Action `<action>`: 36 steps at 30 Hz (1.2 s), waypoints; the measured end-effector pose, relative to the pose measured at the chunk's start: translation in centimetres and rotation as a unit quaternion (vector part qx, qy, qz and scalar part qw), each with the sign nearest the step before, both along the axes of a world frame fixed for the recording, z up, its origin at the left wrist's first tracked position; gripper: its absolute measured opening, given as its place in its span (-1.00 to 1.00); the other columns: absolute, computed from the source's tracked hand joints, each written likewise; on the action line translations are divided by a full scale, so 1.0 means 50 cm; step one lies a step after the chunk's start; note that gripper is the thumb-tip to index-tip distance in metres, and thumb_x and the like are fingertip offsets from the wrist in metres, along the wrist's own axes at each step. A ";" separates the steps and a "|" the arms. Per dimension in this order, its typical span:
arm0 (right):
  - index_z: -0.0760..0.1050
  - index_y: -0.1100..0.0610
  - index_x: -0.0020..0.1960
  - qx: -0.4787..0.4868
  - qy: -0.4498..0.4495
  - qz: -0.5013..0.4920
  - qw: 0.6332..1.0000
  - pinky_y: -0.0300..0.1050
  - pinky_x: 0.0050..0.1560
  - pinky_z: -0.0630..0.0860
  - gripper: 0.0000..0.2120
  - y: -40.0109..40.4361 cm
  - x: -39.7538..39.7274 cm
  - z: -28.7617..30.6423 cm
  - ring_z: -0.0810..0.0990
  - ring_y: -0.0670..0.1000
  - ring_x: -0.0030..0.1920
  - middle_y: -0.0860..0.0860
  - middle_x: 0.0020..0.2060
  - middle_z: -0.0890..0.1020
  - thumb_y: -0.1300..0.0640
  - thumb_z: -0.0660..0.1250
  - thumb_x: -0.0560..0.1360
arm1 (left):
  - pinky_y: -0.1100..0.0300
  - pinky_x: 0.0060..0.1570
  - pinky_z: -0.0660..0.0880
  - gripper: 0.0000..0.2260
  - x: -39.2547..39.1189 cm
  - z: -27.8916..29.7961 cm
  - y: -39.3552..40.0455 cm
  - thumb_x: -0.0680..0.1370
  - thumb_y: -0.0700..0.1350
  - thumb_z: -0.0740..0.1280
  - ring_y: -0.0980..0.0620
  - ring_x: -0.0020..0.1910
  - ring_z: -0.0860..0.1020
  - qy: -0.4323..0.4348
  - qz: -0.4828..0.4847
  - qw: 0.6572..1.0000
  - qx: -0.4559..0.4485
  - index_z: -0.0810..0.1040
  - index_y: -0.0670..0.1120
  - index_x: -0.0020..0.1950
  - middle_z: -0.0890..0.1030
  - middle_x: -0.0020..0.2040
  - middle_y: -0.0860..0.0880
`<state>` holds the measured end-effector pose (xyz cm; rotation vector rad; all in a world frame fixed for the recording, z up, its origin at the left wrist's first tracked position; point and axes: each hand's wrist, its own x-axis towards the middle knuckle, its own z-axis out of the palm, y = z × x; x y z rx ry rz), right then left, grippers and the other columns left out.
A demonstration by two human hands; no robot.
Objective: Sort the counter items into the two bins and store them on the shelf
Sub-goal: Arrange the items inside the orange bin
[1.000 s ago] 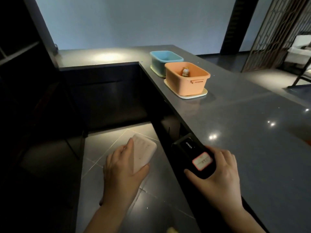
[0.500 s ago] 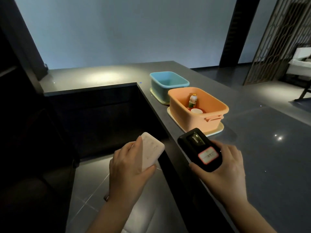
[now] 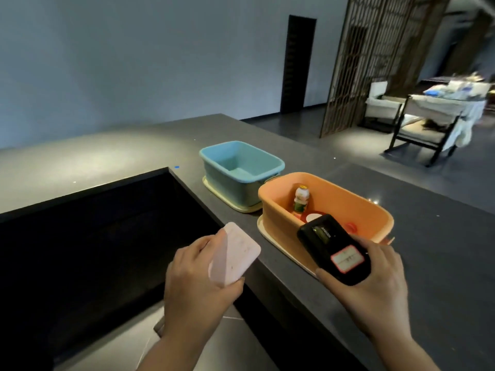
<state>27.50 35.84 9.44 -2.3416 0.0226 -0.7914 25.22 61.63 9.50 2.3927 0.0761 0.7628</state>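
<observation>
While L hand (image 3: 198, 285) grips pink pack (image 3: 234, 254), R hand (image 3: 375, 285) grips black pack (image 3: 334, 249) nr orange bin (image 3: 278, 210)

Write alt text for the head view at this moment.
A person's left hand holds a pale pink power bank and the right hand a black power bank, both near an orange bin containing a small bottle. An empty blue bin sits behind it on a dark counter.

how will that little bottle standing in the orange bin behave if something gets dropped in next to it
The little bottle stands upright, tall and narrow, so a knock would probably tip it. Its round body would likely roll afterwards, though the orange bin walls should contain it. It looks like light plastic, so probably not fragile.
</observation>
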 end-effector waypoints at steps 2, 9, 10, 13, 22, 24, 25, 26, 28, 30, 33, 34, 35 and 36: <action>0.43 0.04 0.28 -0.014 0.005 -0.024 1.000 -0.07 0.10 0.35 -0.20 0.009 0.026 0.009 0.34 -0.10 0.12 -0.10 0.05 0.45 -0.12 0.59 0.10 | 0.07 0.07 0.38 -0.22 0.057 0.010 0.011 0.14 -0.03 0.62 0.11 0.14 0.37 0.010 -0.021 1.000 0.002 0.48 0.06 0.35 0.52 0.18 0.11; 0.45 0.03 0.22 -0.050 0.002 -0.106 0.993 -0.11 0.07 0.35 -0.26 0.000 0.131 0.028 0.35 -0.11 0.07 -0.16 0.00 0.41 -0.16 0.58 0.12 | 0.06 -0.09 0.52 -0.17 0.244 0.023 -0.025 0.06 0.04 0.68 0.02 0.05 0.49 -0.006 -0.117 0.992 0.045 0.51 -0.02 0.29 0.60 0.11 0.01; 0.44 0.03 0.22 -0.053 0.005 -0.108 0.993 -0.12 0.08 0.33 -0.26 -0.004 0.148 0.027 0.32 -0.15 0.08 -0.17 0.01 0.41 -0.16 0.57 0.12 | 0.09 -0.10 0.51 -0.17 0.273 0.022 -0.034 0.07 0.05 0.67 0.02 0.05 0.48 -0.007 -0.131 0.990 0.046 0.50 -0.01 0.30 0.59 0.12 0.01; 0.43 0.00 0.23 -0.051 0.012 -0.110 0.993 -0.16 0.06 0.30 -0.26 -0.015 0.192 0.035 0.29 -0.20 0.10 -0.20 0.02 0.40 -0.15 0.59 0.12 | 0.14 -0.05 0.47 -0.16 0.350 0.026 -0.057 0.09 0.10 0.66 0.04 0.10 0.47 -0.014 -0.159 0.986 0.056 0.47 0.02 0.33 0.58 0.15 0.04; 0.44 -0.02 0.23 -0.063 0.055 -0.126 0.989 -0.39 -0.04 0.21 -0.29 -0.087 0.299 0.077 0.38 -0.13 0.05 -0.15 -0.01 0.46 -0.16 0.56 0.14 | 0.16 0.07 0.28 -0.21 0.562 0.041 -0.094 0.17 0.11 0.60 0.15 0.17 0.31 -0.018 -0.176 0.984 -0.004 0.44 0.08 0.37 0.54 0.22 0.07; 0.43 -0.06 0.23 -0.065 0.086 -0.121 0.987 -0.39 -0.04 0.21 -0.28 -0.090 0.313 0.080 0.37 -0.17 0.05 -0.20 -0.01 0.44 -0.17 0.55 0.13 | 0.17 0.08 0.27 -0.21 0.597 0.041 -0.098 0.18 0.10 0.60 0.16 0.17 0.31 -0.010 -0.200 0.980 -0.013 0.44 0.09 0.37 0.53 0.22 0.08; 0.42 -0.08 0.23 -0.068 0.103 -0.122 0.985 -0.39 -0.03 0.22 -0.28 -0.087 0.321 0.079 0.36 -0.18 0.05 -0.22 -0.01 0.43 -0.18 0.55 0.12 | 0.17 0.08 0.27 -0.22 0.616 0.044 -0.103 0.18 0.10 0.59 0.16 0.17 0.32 -0.009 -0.213 0.977 -0.013 0.44 0.09 0.37 0.53 0.21 0.08; 0.42 -0.09 0.23 -0.072 0.115 -0.123 0.983 -0.39 -0.03 0.22 -0.27 -0.083 0.329 0.076 0.36 -0.19 0.04 -0.23 -0.02 0.43 -0.19 0.54 0.11 | 0.17 0.08 0.28 -0.23 0.636 0.045 -0.108 0.19 0.11 0.58 0.16 0.17 0.33 -0.009 -0.226 0.974 -0.017 0.44 0.09 0.37 0.53 0.20 0.09; 0.42 -0.11 0.22 -0.080 0.131 -0.133 0.979 -0.38 -0.03 0.24 -0.28 -0.073 0.342 0.069 0.36 -0.21 0.03 -0.26 -0.02 0.42 -0.23 0.52 0.11 | 0.18 0.08 0.28 -0.24 0.680 0.045 -0.119 0.20 0.09 0.58 0.15 0.18 0.35 -0.007 -0.254 0.966 -0.034 0.43 0.11 0.38 0.51 0.19 0.14; 0.40 -0.17 0.21 -0.083 0.148 -0.136 0.976 -0.37 -0.03 0.28 -0.30 -0.056 0.351 0.068 0.39 -0.23 0.04 -0.31 -0.03 0.42 -0.28 0.50 0.11 | 0.21 0.10 0.28 -0.23 0.719 0.049 -0.128 0.21 0.09 0.59 0.23 0.18 0.31 0.001 -0.285 0.957 -0.045 0.41 0.16 0.38 0.43 0.19 0.23; 0.38 -0.25 0.15 -0.094 0.202 -0.097 0.970 -0.38 0.00 0.30 -0.32 -0.030 0.375 0.067 0.39 -0.26 0.10 -0.35 -0.03 0.43 -0.34 0.44 0.08 | 0.39 0.05 0.22 -0.23 0.761 0.049 -0.139 0.23 0.14 0.57 0.33 0.17 0.23 0.006 -0.337 0.941 -0.040 0.38 0.17 0.40 0.36 0.21 0.31; 0.38 -0.27 0.14 -0.099 0.237 -0.069 0.964 -0.39 0.01 0.30 -0.33 -0.020 0.388 0.066 0.37 -0.29 0.12 -0.37 -0.03 0.42 -0.36 0.43 0.07 | 0.44 0.03 0.20 -0.23 0.771 0.048 -0.142 0.23 0.15 0.57 0.34 0.17 0.23 0.007 -0.350 0.936 -0.035 0.38 0.17 0.40 0.35 0.21 0.32; 0.37 -0.28 0.14 -0.101 0.276 -0.036 0.955 -0.38 0.01 0.31 -0.33 -0.010 0.403 0.062 0.34 -0.31 0.11 -0.38 -0.03 0.40 -0.37 0.42 0.07 | 0.45 0.02 0.20 -0.23 0.778 0.047 -0.145 0.23 0.14 0.57 0.34 0.16 0.23 0.006 -0.362 0.932 -0.032 0.39 0.17 0.39 0.35 0.21 0.32; 0.35 -0.30 0.16 -0.103 0.315 -0.003 0.943 -0.37 0.02 0.31 -0.32 0.002 0.417 0.056 0.32 -0.33 0.11 -0.39 -0.02 0.38 -0.36 0.43 0.08 | 0.42 0.03 0.22 -0.24 0.784 0.044 -0.147 0.23 0.13 0.58 0.34 0.16 0.23 0.006 -0.372 0.928 -0.029 0.39 0.16 0.39 0.36 0.21 0.31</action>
